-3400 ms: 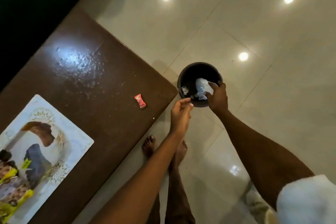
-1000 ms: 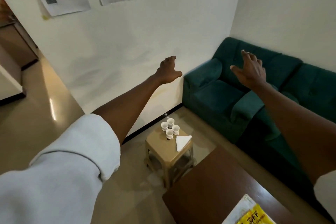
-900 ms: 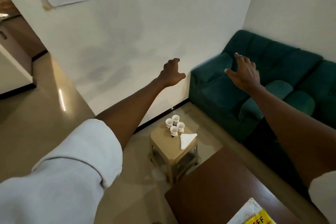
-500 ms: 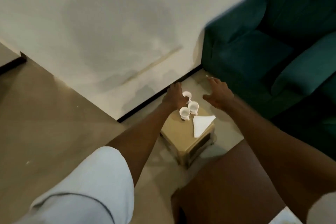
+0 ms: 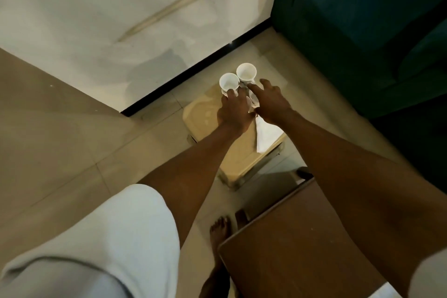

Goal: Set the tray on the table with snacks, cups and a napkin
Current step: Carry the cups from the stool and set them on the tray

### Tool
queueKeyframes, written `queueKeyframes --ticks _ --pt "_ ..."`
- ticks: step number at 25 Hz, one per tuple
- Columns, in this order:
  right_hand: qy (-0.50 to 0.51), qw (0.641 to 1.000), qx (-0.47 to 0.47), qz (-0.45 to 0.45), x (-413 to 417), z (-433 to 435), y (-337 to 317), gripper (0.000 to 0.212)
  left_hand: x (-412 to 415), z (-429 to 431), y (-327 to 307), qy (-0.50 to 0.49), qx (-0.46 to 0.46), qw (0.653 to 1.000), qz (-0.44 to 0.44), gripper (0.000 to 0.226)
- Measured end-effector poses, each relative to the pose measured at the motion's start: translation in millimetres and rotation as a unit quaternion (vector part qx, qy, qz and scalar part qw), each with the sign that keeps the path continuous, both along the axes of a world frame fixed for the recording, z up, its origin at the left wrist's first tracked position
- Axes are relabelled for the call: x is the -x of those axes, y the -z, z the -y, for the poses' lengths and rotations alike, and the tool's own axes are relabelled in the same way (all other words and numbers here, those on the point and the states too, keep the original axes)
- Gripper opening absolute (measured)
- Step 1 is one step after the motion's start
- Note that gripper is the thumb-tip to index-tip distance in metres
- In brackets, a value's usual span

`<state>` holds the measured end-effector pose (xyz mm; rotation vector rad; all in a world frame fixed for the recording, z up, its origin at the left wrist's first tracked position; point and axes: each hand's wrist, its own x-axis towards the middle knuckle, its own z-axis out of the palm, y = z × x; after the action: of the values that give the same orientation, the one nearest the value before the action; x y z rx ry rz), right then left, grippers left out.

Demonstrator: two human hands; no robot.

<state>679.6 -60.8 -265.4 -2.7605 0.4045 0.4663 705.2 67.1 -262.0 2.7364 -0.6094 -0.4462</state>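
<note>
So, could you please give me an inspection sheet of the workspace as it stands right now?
Surface: small beige plastic stool on the tiled floor; corner of a dark brown wooden table nearer.
Job's things: small white ceramic cups clustered at the stool's far corner, two fully visible; folded white napkin beside them. Tray and snacks: nothing seen.
Clutter: nothing seen.
Hands: left hand and right hand over the cups, fingers at them; grasp cannot be told.
Cables: nothing seen.
Surroundings: white wall, dark green sofa, bare foot.
</note>
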Motion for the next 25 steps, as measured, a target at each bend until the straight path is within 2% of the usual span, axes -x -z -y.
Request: queueKeyframes --ticks 5,9,13,17,21,25 --pt "-0.009 1.0 -0.008 0.001 -8 -1 13 0.089 3 4 13 -0.02 0.018 1.0 -0.003 0.071" --pt "0.018 0.999 0.002 0.027 -13 -7 8 0.064 -2 10 17 -0.011 0.014 1.0 0.021 0.068" --pt "0.068 0.997 -0.002 0.032 4 -6 -12 0.053 9 13 1 0.008 0.053 0.999 0.01 0.058" --pt "0.151 0.988 -0.002 0.044 50 36 -90 0.052 33 57 -66 0.11 0.017 0.991 0.07 0.058" --pt "0.233 0.969 0.055 0.061 133 109 -210 0.049 79 143 -175 0.186 0.076 0.978 0.064 0.063" --pt "0.315 0.936 0.133 0.087 281 173 -327 0.049 189 228 -280 0.317 0.147 0.934 0.076 0.063"
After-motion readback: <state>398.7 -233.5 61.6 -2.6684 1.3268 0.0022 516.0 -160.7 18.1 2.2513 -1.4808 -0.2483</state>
